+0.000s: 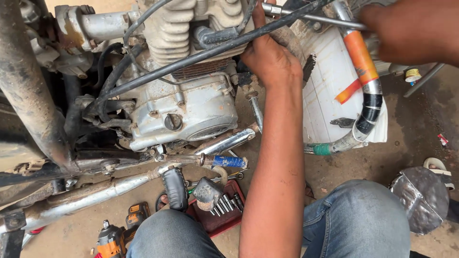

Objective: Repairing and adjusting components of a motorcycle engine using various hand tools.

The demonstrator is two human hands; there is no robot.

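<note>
A motorcycle engine [186, 105] with a finned cylinder [169, 33] fills the upper left. A long metal socket wrench [311, 17] runs across the top, from the engine to the right. My left hand [270, 57] reaches up the middle and grips the wrench's socket end by the cylinder head, its fingers partly hidden behind a black cable [191, 59]. My right hand [411, 28], blurred at the top right corner, is closed on the wrench's other end. My jeans-clad knees [356, 220] are at the bottom.
A metal tube wrapped in orange and black tape [366, 71] crosses a white panel [330, 91]. A red tray of sockets [224, 217], an orange-and-black power driver [112, 239] and the exhaust pipe [81, 197] lie low left. A dented metal part [420, 198] sits right.
</note>
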